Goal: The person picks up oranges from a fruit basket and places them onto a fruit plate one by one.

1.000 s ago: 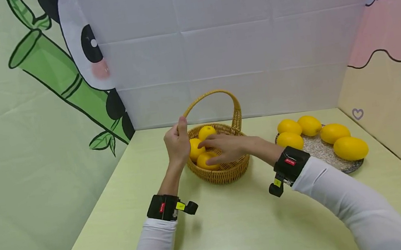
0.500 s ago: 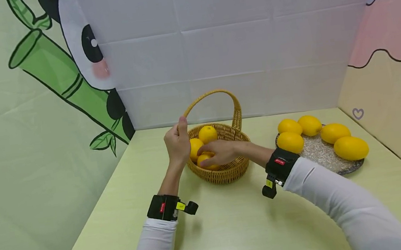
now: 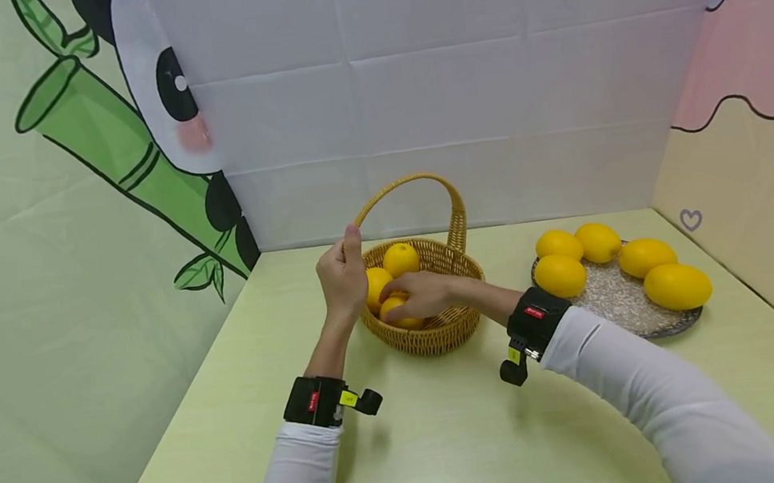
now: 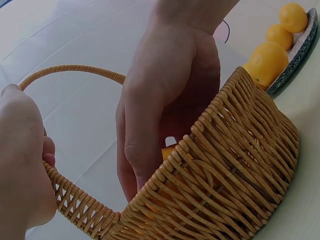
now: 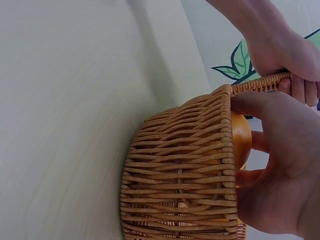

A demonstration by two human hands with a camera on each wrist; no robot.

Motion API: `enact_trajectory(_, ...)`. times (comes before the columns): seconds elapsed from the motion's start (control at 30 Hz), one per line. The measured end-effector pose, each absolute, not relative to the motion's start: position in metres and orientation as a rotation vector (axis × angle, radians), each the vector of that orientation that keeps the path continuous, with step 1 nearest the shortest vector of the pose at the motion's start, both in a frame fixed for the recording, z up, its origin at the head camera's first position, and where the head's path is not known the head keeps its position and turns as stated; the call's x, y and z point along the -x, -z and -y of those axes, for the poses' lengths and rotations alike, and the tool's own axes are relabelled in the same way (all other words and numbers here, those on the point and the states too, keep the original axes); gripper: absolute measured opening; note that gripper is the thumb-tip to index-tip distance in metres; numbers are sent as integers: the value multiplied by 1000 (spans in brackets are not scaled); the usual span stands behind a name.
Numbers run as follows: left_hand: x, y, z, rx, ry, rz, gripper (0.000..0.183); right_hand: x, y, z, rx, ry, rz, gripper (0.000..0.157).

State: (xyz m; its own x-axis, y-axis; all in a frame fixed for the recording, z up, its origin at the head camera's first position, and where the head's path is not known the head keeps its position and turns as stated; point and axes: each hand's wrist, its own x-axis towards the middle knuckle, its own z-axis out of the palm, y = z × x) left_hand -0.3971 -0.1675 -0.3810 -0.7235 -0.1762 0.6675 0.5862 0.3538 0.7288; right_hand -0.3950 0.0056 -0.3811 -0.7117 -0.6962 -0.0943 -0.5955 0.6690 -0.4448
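A wicker basket point(image 3: 436, 342) with a tall arched handle point(image 3: 458, 220) stands on the table. My left hand point(image 3: 343, 281) grips the left side of that handle, thumb up. Reaching over the rim from the right, my right hand point(image 3: 424, 295) has its fingers and thumb curled round an orange point(image 5: 242, 139) in the front of the basket. Two more oranges lie inside, one at the back point(image 3: 401, 259) and one at the left point(image 3: 374, 283), partly behind the hands. In the left wrist view the basket wall point(image 4: 220, 175) hides most of the held orange.
Right of the basket, a speckled plate point(image 3: 615, 298) with a dark rim bears several yellow, lemon-like fruits point(image 3: 678, 286) around its edge. The pale table point(image 3: 412, 448) meets a white cloth backdrop point(image 3: 443, 106) behind, with printed cloth walls on both sides.
My right hand has moved left and down into the basket, and its spread fingers have closed round the front orange. The left hand stays on the handle.
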Motion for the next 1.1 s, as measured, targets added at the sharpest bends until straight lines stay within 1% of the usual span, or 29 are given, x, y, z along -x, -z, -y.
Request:
enact_trajectory(0.27, 399, 382, 168, 362, 1431, 1931, 62, 396, 383, -5, 1010, 630, -2613, 48)
enact_trajectory(0.73, 399, 382, 168, 369, 1418, 1944, 63, 401, 387, -8, 1024, 658, -2616, 45)
enact_trajectory(1.1, 400, 381, 167, 379, 1434, 1922, 60, 400, 380, -17, 1035, 696, -2672, 47)
